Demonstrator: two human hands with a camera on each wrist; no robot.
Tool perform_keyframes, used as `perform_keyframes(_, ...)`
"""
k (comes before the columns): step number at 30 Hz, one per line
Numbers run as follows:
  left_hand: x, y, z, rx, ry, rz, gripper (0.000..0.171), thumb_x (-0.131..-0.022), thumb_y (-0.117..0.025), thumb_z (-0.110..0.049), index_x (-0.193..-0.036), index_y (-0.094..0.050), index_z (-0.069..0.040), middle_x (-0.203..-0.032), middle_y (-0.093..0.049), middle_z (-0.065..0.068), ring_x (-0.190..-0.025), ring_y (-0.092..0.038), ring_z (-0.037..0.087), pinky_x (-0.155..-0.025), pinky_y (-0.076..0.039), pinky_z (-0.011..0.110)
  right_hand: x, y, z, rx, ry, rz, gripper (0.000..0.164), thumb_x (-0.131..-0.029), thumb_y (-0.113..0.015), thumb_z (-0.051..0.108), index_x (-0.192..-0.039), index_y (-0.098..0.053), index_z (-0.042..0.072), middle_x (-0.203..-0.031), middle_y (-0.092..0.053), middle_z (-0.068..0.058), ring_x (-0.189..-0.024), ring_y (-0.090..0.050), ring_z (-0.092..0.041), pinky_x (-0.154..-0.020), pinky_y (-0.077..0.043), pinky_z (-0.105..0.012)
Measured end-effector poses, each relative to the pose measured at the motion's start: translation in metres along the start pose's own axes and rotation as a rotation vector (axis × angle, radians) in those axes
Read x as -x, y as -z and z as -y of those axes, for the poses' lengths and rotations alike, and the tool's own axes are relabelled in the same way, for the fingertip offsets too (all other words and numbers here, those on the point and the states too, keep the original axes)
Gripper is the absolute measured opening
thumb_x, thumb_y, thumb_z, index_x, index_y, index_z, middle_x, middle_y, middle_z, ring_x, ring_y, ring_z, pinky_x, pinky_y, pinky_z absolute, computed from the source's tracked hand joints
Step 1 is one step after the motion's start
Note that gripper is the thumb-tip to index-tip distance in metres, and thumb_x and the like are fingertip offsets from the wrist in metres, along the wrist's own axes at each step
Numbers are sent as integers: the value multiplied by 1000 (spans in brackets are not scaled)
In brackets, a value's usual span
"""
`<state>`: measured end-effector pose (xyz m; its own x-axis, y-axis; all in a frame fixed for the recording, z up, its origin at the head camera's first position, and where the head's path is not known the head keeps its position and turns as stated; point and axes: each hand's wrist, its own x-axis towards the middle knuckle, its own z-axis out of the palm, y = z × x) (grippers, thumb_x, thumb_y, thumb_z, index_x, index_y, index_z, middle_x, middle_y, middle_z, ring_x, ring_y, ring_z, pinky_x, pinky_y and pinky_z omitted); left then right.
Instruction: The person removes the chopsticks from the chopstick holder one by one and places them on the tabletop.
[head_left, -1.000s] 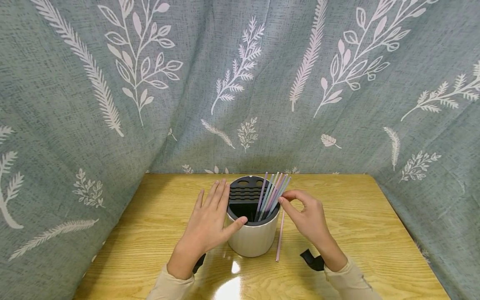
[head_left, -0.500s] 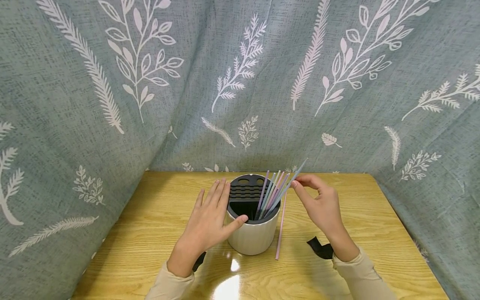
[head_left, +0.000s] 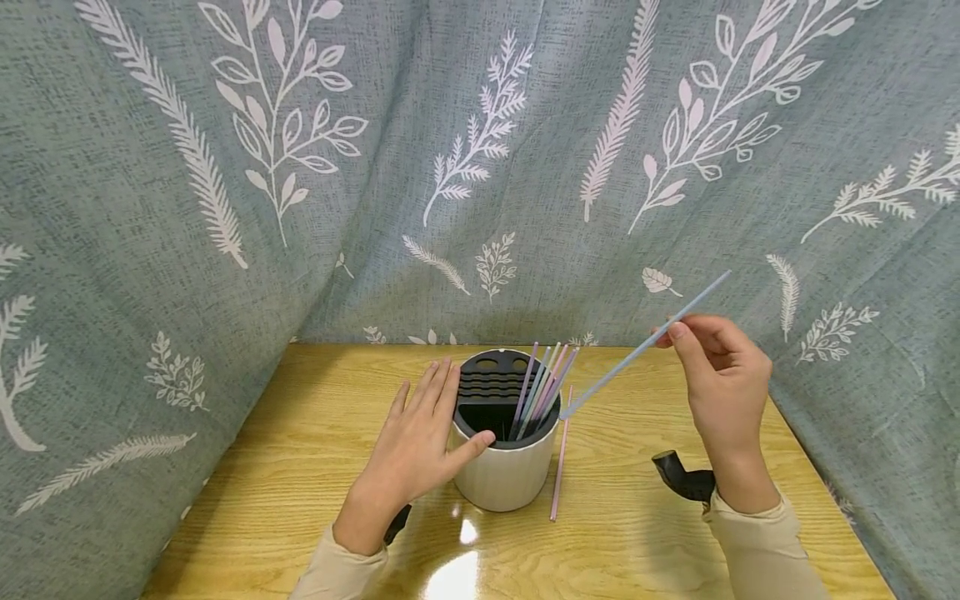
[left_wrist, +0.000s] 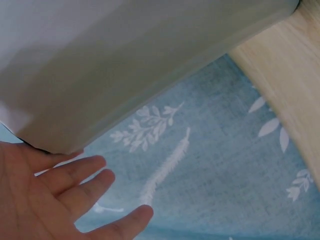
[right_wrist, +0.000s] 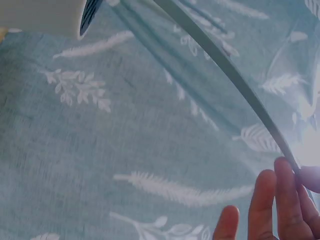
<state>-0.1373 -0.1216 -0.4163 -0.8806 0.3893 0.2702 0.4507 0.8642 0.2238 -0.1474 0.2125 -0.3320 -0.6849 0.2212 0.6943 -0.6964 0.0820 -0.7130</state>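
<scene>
Pinching a blue stick (head_left: 626,362), the right hand (head_left: 729,392) is positioned right of the white container (head_left: 504,477); the left hand (head_left: 418,443), fingers extended, touches the container's left side.

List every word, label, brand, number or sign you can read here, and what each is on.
None: no readable text in any current view.
White container: no marking on its visible wall.
Blue stick in the right hand: plain.
Pink stick on the table: no lettering visible.
Curtain: leaf prints only.
</scene>
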Motion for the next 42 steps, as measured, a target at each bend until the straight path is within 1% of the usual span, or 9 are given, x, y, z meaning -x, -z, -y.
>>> perform_keyframes(2,0,0,0,4,7,10,99,-95,-33,-77,-161,-13,-6,-165,-14,12,-152,-11,27,-117,-15,57,1,6,-1,18,-54,14,12,-93,-67,-7,-97,-66,-18,-82,-73,-12,-77,-69,-19,-78,-51,-25)
perform_keyframes(5,1,0,1,11,14,16,99,-94,-32,-77,-161,-13,-7,-165,-14,12,-152,-8,25,-118,-14,57,7,14,-8,144,-145,81,12,-94,-68,-1,-99,-68,-12,-83,-73,-9,-78,-68,-16,-75,-51,-22)
perform_keyframes(8,1,0,1,19,20,21,99,-94,-32,-77,-161,-12,-7,-166,-14,12,-152,-6,23,-118,-13,56,16,20,-27,279,-222,184,13,-96,-68,5,-101,-71,-6,-85,-73,-9,-77,-68,-15,-73,-52,-20)
perform_keyframes(12,0,-1,0,26,21,20,99,-94,-32,-78,-161,-12,-8,-166,-14,11,-152,-6,23,-117,-15,57,33,27,-59,370,-332,326,18,-99,-66,13,-106,-72,-3,-90,-73,-10,-79,-69,-19,-72,-55,-24)
perform_keyframes(16,1,-1,1,30,19,16,99,-94,-33,-77,-161,-13,-8,-165,-15,12,-152,-8,24,-116,-18,57,52,33,-93,385,-459,438,23,-100,-65,20,-109,-71,0,-93,-72,-10,-82,-69,-26,-71,-57,-28)
perform_keyframes(20,2,-2,1,39,20,18,98,-94,-34,-77,-162,-11,-9,-166,-13,10,-152,-10,25,-116,-19,58,67,37,-127,321,-584,499,23,-101,-64,18,-109,-70,-3,-94,-71,-13,-85,-69,-33,-75,-58,-38)
perform_keyframes(25,2,-2,2,44,24,13,97,-94,-34,-77,-162,-11,-11,-166,-14,10,-151,-13,27,-115,-21,59,76,37,-159,295,-712,532,27,-101,-63,16,-110,-68,-9,-92,-69,-14,-87,-67,-38,-78,-57,-49)
perform_keyframes(31,1,-3,1,48,23,17,97,-94,-34,-77,-162,-11,-11,-166,-14,10,-151,-15,28,-114,-22,60,81,36,-175,318,-799,519,29,-101,-62,14,-111,-66,-13,-90,-69,-15,-85,-67,-36,-76,-58,-45)
perform_keyframes(42,2,-1,2,51,29,27,97,-94,-33,-77,-162,-9,-12,-166,-13,9,-151,-11,25,-115,-21,59,80,43,-172,438,-775,513,27,-102,-61,15,-113,-67,-9,-95,-70,-19,-86,-69,-34,-74,-58,-43)
